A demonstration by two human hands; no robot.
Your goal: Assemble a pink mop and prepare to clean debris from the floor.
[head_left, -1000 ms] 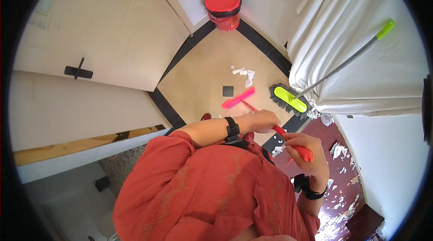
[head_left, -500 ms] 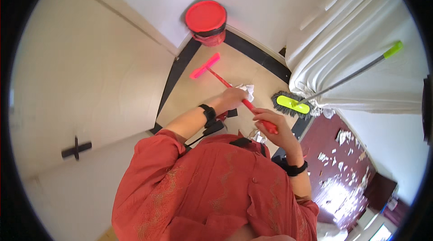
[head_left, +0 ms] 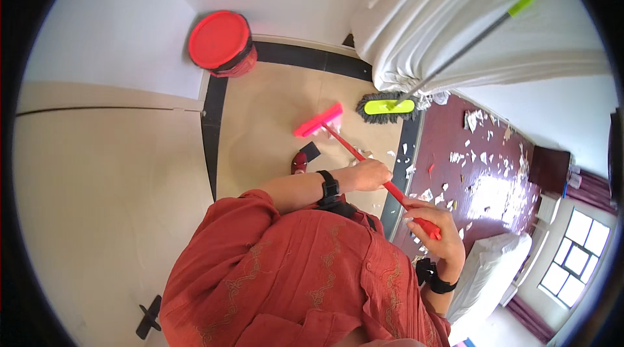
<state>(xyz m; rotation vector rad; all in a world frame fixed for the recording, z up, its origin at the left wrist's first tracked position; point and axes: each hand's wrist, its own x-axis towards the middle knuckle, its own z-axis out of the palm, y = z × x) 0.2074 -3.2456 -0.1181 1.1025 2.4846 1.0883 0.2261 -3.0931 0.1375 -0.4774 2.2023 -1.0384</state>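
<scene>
Right now, in the head view, my left hand [head_left: 372, 175] is curled around the red broom [head_left: 344, 143] partway along its handle, and my right hand [head_left: 434, 220] wraps it near the top end, fingers folded in. The broom slants away from me, its pink head [head_left: 318, 121] over the beige floor [head_left: 266, 97], with pale bits [head_left: 335, 131] just beside it. My red shoe [head_left: 299, 163] and a dark square [head_left: 312, 150] are near the head, on my side of it. To its right, a mop [head_left: 390, 107] with a green plate and grey fringe rests on the floor, its pole slanting up before a white curtain [head_left: 416, 28]. A red-lidded bucket [head_left: 219, 39] sits in the far left corner. Farther right, white scraps [head_left: 473, 119] litter a reddish-brown floor [head_left: 442, 126].
</scene>
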